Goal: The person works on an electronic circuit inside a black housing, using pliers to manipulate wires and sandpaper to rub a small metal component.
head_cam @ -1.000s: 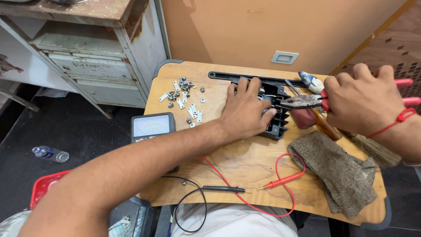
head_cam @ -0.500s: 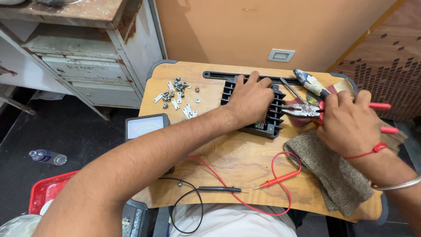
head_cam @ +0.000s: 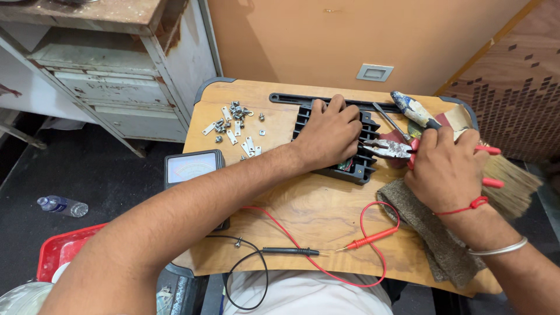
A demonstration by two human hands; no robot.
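My left hand presses flat, fingers spread, on the black finned part at the table's twelve o'clock, while my right hand at three o'clock grips red-handled pliers, nose touching the part.

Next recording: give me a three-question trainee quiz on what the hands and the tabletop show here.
1. True or false: the right hand grips red-handled pliers.
2. What does the left hand press on? A) black finned part B) grey cloth C) meter
3. Fill in: the red probe and the black probe lie on the wooden ____.

Key: 1 true; 2 A, the black finned part; 3 table.
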